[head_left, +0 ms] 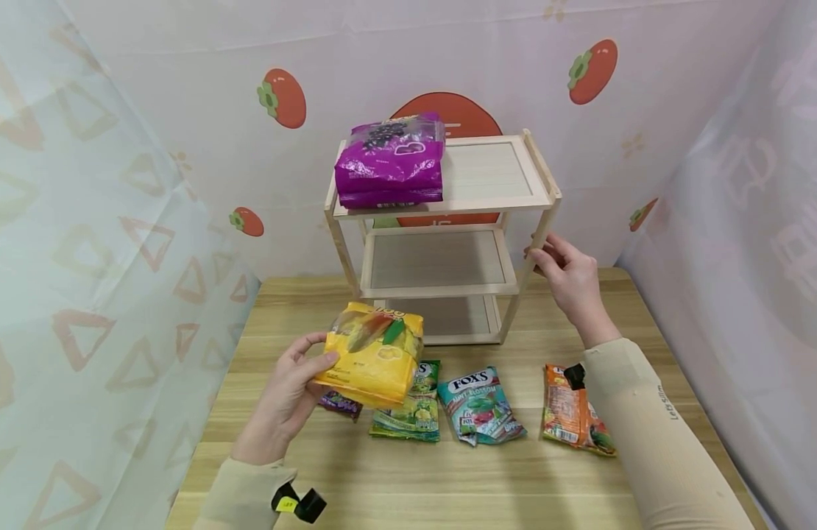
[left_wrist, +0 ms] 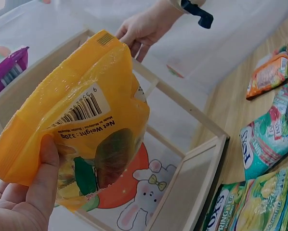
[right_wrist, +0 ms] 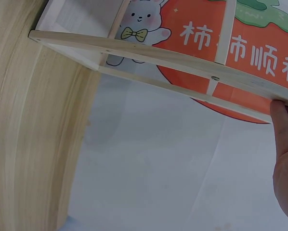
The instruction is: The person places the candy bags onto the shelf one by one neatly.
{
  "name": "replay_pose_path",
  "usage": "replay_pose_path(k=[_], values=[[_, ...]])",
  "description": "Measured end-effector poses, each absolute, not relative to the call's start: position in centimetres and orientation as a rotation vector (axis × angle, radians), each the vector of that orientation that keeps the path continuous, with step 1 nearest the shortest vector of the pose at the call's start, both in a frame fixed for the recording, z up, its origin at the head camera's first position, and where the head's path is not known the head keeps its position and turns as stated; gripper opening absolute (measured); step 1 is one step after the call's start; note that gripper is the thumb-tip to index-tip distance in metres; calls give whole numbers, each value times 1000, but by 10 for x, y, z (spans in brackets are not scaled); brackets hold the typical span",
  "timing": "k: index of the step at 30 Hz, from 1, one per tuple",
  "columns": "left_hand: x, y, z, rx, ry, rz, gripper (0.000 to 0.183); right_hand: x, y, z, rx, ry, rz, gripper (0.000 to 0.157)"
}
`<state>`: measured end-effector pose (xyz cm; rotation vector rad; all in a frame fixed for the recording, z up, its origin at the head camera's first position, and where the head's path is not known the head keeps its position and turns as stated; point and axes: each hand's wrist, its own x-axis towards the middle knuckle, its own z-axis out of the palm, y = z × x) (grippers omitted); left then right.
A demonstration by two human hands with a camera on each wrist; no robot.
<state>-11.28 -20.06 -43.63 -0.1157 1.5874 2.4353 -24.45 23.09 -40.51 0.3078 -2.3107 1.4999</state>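
Observation:
My left hand (head_left: pixel 284 394) holds a yellow candy bag (head_left: pixel 375 361) with a mango picture by its left side, thumb on the face towards me. The bag is in the air in front of the wooden three-tier shelf (head_left: pixel 494 173). In the left wrist view, the thumb (left_wrist: pixel 46 168) presses on the bag near its crimped seal, beside a barcode label. With thumb and fingers my right hand (head_left: pixel 573 281) grips the shelf's front right post, below the top tier. A purple candy bag (head_left: pixel 391 165) lies on the left half of the top tier.
On the table (head_left: pixel 475 486) before the shelf lie a green candy bag (head_left: pixel 408 419), a teal Fox's bag (head_left: pixel 483 408) and an orange bag (head_left: pixel 567 408). A dark purple packet (head_left: pixel 341 403) is partly hidden behind the yellow bag. Printed cloth walls surround the table.

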Motion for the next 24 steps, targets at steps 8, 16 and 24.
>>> replay_pose_path(k=[8,16,24], values=[[-114,-186,-426,-33,1572,2452,27,-244,231,-404,308,-2310,1523,41],[-115,-171,-416,28,1515,2491,26,-244,231,-404,309,-2309,1526,40],[-114,-158,-407,75,1475,2521,26,-245,231,-406,305,-2320,1510,41]])
